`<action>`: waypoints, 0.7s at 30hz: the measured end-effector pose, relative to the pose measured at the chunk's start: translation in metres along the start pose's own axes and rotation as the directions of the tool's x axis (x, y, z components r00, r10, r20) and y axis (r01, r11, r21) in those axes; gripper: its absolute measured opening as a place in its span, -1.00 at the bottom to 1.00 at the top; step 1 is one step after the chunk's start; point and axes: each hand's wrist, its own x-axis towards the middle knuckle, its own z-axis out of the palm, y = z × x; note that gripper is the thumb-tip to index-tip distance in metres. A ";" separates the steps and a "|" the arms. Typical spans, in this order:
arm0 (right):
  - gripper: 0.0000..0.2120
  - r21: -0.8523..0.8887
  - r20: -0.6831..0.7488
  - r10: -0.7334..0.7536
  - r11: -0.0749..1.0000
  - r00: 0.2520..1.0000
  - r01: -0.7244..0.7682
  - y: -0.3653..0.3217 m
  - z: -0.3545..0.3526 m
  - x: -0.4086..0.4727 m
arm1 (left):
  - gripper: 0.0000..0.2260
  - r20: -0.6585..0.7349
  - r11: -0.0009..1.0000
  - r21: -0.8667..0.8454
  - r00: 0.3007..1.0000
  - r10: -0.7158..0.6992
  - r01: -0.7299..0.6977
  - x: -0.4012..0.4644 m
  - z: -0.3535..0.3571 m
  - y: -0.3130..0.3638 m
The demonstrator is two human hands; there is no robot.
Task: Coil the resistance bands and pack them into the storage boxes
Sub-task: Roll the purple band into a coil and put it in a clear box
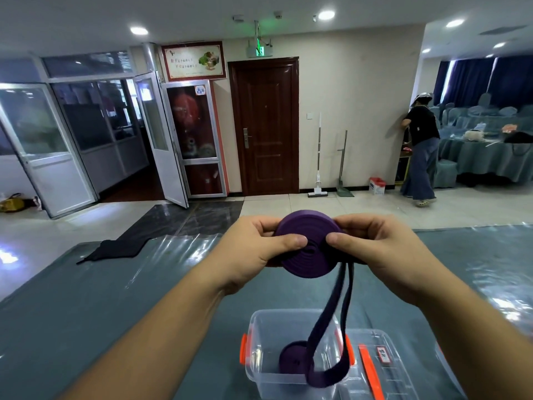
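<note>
I hold a purple resistance band [307,246] wound into a flat coil, raised in front of me above the table. My left hand [253,249] grips the coil's left side, thumb pressed on its face. My right hand [372,249] grips the right side, thumb on the face too. The band's uncoiled tail [328,327] hangs as a loop down over a clear plastic storage box [259,356] with orange latches. A second purple coil [294,360] lies inside that box.
A clear lid with an orange latch [375,368] lies right of the box on the plastic-covered teal tablecloth [101,313]. A dark cloth [115,249] lies on the table's far left edge. A person [421,148] stands far off at right.
</note>
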 end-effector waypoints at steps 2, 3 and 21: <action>-0.73 0.006 -0.006 0.004 1.000 1.000 -0.004 0.002 0.001 0.000 | -0.76 -0.020 0.999 -0.043 1.000 -0.007 0.006 0.000 0.003 -0.006; -0.74 0.000 0.000 0.009 1.000 1.000 -0.009 0.003 0.000 0.000 | -0.76 -0.024 0.999 -0.052 1.000 -0.012 0.011 0.000 0.004 -0.009; -0.73 -0.112 0.045 0.061 0.992 0.997 -0.055 0.009 -0.009 -0.004 | -0.75 0.077 0.999 0.018 0.996 -0.050 0.048 0.004 0.005 -0.010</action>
